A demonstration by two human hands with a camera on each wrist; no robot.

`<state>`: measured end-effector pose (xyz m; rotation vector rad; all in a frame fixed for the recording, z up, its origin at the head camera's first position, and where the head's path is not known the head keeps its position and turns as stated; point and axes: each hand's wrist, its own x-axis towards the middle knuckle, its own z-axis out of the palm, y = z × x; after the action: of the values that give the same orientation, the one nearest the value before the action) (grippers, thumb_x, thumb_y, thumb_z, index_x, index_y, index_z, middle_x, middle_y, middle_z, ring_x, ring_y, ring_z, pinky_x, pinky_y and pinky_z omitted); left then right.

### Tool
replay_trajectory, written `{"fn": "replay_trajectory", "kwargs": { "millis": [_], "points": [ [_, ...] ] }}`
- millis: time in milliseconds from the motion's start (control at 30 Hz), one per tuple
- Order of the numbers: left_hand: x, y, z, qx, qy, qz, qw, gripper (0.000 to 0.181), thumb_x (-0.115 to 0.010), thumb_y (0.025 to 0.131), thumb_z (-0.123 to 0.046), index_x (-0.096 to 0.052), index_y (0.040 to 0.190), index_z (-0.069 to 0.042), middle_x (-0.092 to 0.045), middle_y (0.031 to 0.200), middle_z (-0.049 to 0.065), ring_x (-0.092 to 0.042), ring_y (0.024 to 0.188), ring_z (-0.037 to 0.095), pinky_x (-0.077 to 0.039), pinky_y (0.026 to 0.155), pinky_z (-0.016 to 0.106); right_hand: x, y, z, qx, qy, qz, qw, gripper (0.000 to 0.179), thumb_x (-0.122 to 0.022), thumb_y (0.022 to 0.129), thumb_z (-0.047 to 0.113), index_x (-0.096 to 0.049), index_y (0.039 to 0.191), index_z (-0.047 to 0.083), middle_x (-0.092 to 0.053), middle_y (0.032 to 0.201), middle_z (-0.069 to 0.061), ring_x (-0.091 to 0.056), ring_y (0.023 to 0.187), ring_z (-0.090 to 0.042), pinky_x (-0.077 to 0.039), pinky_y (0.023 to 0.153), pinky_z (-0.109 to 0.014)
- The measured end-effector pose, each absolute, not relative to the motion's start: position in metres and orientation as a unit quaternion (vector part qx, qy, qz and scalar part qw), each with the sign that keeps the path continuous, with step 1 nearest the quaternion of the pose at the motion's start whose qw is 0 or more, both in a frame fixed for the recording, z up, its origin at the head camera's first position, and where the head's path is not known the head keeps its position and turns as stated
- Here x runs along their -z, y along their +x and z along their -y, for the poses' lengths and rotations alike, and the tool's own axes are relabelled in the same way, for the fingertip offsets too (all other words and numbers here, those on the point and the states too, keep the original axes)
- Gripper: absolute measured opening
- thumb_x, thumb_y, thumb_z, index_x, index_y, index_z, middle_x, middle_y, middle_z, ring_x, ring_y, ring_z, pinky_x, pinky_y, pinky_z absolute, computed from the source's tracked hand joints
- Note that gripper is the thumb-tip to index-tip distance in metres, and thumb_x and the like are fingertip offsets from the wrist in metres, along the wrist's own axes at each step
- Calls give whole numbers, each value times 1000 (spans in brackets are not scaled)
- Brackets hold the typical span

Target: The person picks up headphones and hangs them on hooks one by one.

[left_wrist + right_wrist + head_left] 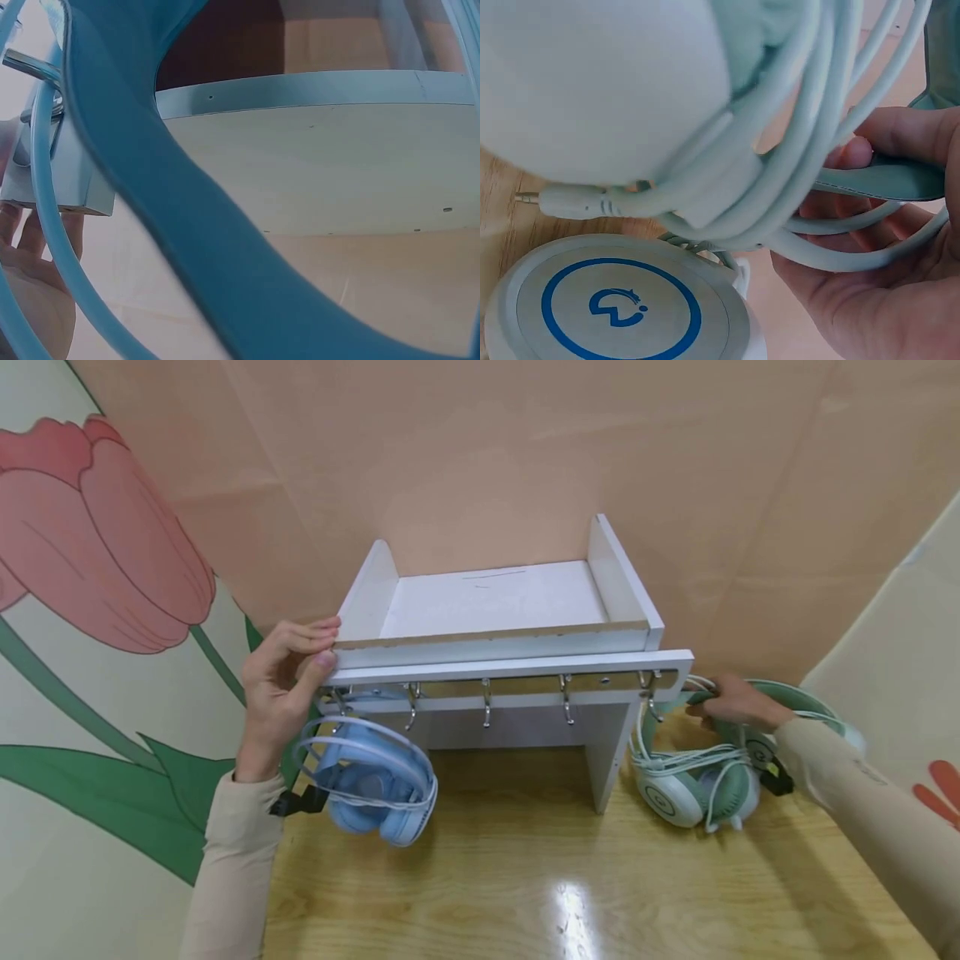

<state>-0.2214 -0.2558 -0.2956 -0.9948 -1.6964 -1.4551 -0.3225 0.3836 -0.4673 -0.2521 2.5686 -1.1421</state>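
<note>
My left hand (pixel 281 685) grips the left end of a white shelf rack (pixel 487 656), thumb at the front edge, fingers against the side panel. Below it, blue headphones (pixel 386 777) hang at the leftmost hook; their padded band (pixel 187 202) crosses the left wrist view closely. At the rack's right side, my right hand (pixel 738 703) holds green-and-white headphones (pixel 667 797) by the headband, fingers and thumb curled round it. Coiled pale cable (pixel 802 150) wraps these headphones, its plug (pixel 562 201) sticking out. Their white ear cup (pixel 622 300) bears a blue ring.
Several metal hooks (pixel 487 703) line the rack's front rail. Another green headphone band (pixel 798 697) curves behind my right forearm. The rack stands on a wooden tabletop (pixel 465 877), against a tan backdrop (pixel 487 460). A wall with a painted tulip (pixel 105 535) rises at left.
</note>
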Motion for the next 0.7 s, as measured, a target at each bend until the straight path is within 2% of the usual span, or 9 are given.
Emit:
{"fn": "replay_trajectory", "kwargs": {
  "millis": [200, 333, 433, 533, 633, 700],
  "points": [
    [296, -223, 256, 562, -386, 646, 343, 24, -75, 97, -2, -66, 98, 20, -77, 110, 10, -73, 121, 28, -58, 111, 38, 467, -320, -385, 425, -94, -886, 158, 49, -64, 97, 1, -54, 142, -16, -74, 88, -2, -65, 69, -17, -58, 62, -31],
    [297, -225, 256, 561, -390, 644, 345, 23, -75, 97, -1, -66, 98, 20, -77, 110, 10, -73, 121, 28, -58, 111, 37, 466, -317, -386, 437, -105, -880, 152, 55, -58, 93, -6, -50, 147, -16, -78, 106, -11, -65, 74, -11, -58, 60, -32],
    [298, -226, 256, 562, -393, 642, 343, 21, -74, 96, 1, -66, 98, 20, -77, 111, 11, -73, 120, 28, -58, 111, 38, 464, -311, -388, 451, -115, -872, 151, 56, -52, 92, -9, -51, 148, -11, -76, 101, -14, -64, 72, -14, -57, 59, -35],
    [299, -226, 255, 566, -395, 637, 343, 21, -75, 96, 1, -66, 97, 20, -77, 110, 11, -73, 120, 29, -58, 111, 39, 463, -305, -390, 469, -124, -861, 151, 58, -47, 91, -10, -52, 149, -3, -71, 91, -6, -59, 66, -21, -57, 59, -38],
    [299, -226, 254, 572, -395, 631, 345, 25, -77, 96, -3, -66, 97, 20, -77, 109, 11, -73, 119, 29, -58, 111, 39, 462, -299, -390, 487, -122, -850, 161, 62, -43, 90, -11, -51, 149, 5, -59, 78, 2, -53, 63, -20, -54, 57, -38],
    [299, -226, 254, 574, -395, 628, 345, 27, -78, 97, -5, -66, 97, 20, -77, 109, 11, -73, 119, 29, -57, 111, 39, 462, -296, -389, 502, -111, -841, 166, 52, -42, 93, -9, -56, 141, 8, -50, 74, 3, -44, 61, -20, -49, 56, -36]
  ]
}}
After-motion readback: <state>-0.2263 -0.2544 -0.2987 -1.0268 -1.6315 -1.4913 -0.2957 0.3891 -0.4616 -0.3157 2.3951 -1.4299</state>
